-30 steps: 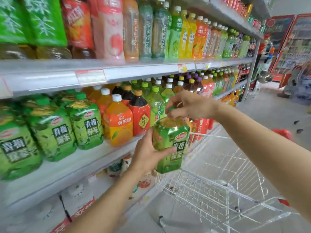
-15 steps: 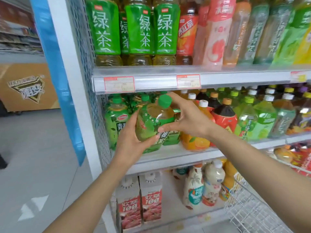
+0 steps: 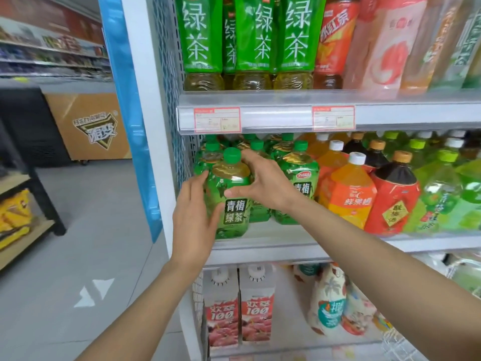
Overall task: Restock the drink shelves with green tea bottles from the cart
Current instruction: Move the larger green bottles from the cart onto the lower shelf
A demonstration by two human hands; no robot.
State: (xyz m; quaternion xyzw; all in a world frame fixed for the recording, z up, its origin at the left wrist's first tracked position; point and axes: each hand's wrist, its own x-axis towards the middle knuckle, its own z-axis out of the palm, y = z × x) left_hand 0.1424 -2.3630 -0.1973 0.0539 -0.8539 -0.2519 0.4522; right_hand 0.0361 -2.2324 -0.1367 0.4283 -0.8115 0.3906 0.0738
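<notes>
A green tea bottle (image 3: 231, 204) with a green cap stands upright at the front left of the middle shelf (image 3: 286, 247). My left hand (image 3: 195, 212) grips its left side and lower label. My right hand (image 3: 263, 183) holds its shoulder from the right, thumb across the front. Several matching green tea bottles (image 3: 299, 183) stand behind and to the right of it. A corner of the white wire cart (image 3: 400, 345) shows at the bottom right.
Orange (image 3: 346, 194) and red (image 3: 393, 201) drink bottles fill the shelf to the right. Tall green tea bottles (image 3: 200, 37) line the upper shelf. Cartons (image 3: 223, 306) stand on the lower shelf. The white shelf upright (image 3: 153, 126) is at the left, with grey aisle floor beyond.
The bottle travelled from over the cart to the left end of the middle shelf and now stands upright on the shelf front. Both hands stayed on it.
</notes>
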